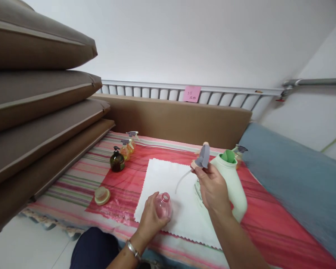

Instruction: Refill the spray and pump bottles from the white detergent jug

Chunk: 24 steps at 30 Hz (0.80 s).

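Steadying a bottle, left fingers grasped it while right fingers pinched a spray head, whose dangling, possibly wet tube risked dripping onto the cloth beneath them.

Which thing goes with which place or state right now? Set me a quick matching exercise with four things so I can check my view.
Things:
1. pink bottle
2. grey spray head
3. pale green jug
4. dark pump bottle

Places and states:
A. raised in the right hand, a thin tube hanging from it
B. beside the yellow spray bottles
C. held by the left hand, its mouth uncapped
D. partly hidden behind the right hand

Right pairs: 1-C; 2-A; 3-D; 4-B
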Each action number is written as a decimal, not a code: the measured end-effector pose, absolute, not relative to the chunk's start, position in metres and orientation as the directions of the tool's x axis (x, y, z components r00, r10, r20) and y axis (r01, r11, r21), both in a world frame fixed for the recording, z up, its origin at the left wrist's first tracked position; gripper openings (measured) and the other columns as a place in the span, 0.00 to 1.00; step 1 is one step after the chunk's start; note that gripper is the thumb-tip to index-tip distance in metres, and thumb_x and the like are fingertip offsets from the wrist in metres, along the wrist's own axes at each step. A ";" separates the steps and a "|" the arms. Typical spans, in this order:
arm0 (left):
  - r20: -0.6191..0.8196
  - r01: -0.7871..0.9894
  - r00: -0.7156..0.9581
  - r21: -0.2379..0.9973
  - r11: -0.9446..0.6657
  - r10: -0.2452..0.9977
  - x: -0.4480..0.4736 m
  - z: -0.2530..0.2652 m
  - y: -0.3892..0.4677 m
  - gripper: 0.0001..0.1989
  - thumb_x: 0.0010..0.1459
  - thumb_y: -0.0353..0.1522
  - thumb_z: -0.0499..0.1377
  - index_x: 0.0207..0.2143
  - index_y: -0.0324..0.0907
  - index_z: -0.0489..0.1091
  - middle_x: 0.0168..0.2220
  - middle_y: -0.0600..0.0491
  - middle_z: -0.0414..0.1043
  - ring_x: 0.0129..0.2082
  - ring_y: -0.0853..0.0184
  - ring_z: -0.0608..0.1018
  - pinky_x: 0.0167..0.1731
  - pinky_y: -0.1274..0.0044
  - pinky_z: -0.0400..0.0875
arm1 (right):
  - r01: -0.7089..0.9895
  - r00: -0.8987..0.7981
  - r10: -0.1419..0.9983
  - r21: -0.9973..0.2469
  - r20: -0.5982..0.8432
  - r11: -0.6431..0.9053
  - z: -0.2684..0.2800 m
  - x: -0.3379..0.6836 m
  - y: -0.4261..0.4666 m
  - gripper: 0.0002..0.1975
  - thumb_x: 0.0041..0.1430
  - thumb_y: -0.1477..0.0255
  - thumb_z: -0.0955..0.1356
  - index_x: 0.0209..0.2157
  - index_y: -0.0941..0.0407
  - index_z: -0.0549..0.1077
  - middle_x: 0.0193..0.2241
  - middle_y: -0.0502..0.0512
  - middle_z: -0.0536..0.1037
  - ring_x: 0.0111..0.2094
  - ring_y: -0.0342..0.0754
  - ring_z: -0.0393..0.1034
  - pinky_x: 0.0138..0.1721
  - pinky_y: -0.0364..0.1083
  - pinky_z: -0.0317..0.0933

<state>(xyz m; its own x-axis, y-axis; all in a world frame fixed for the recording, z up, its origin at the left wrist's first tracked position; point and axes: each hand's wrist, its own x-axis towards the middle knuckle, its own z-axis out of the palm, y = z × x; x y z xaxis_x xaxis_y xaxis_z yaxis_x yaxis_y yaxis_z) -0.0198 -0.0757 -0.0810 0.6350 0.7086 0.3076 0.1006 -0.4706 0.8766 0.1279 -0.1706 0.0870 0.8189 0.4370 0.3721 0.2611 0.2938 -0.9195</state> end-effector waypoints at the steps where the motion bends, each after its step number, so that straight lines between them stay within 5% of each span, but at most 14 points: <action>1: 0.315 0.101 0.640 0.870 -0.482 0.701 -0.018 -0.082 -0.077 0.37 0.41 0.31 0.64 0.55 0.38 0.57 0.52 0.42 0.66 0.54 0.53 0.69 0.57 0.61 0.61 | 0.254 0.821 0.418 -0.905 0.388 0.341 0.091 0.122 -0.173 0.17 0.51 0.61 0.70 0.41 0.53 0.70 0.38 0.51 0.76 0.42 0.48 0.69 0.47 0.50 0.63; 6: 0.329 0.079 0.654 0.866 -0.493 0.681 -0.018 -0.085 -0.075 0.37 0.41 0.31 0.65 0.55 0.37 0.57 0.51 0.41 0.66 0.53 0.54 0.70 0.56 0.61 0.62 | 0.164 0.772 0.506 -0.889 0.386 0.428 0.088 0.100 -0.171 0.13 0.53 0.65 0.72 0.40 0.51 0.72 0.39 0.49 0.78 0.42 0.48 0.70 0.48 0.50 0.62; 18: 0.300 0.062 0.693 0.881 -0.469 0.655 -0.018 -0.086 -0.072 0.38 0.41 0.30 0.65 0.56 0.39 0.55 0.53 0.43 0.65 0.55 0.55 0.68 0.58 0.63 0.60 | 0.138 0.680 0.689 -0.966 0.253 0.219 0.012 0.086 -0.156 0.14 0.47 0.68 0.71 0.37 0.56 0.75 0.35 0.56 0.79 0.37 0.54 0.72 0.42 0.54 0.65; 24: 0.279 0.044 0.714 0.897 -0.439 0.642 -0.020 -0.085 -0.070 0.41 0.38 0.28 0.66 0.56 0.40 0.55 0.54 0.42 0.64 0.55 0.55 0.68 0.57 0.63 0.60 | 0.118 0.662 0.728 -0.984 0.178 0.133 -0.014 0.085 -0.156 0.13 0.49 0.67 0.70 0.38 0.56 0.74 0.40 0.59 0.79 0.42 0.57 0.72 0.44 0.55 0.65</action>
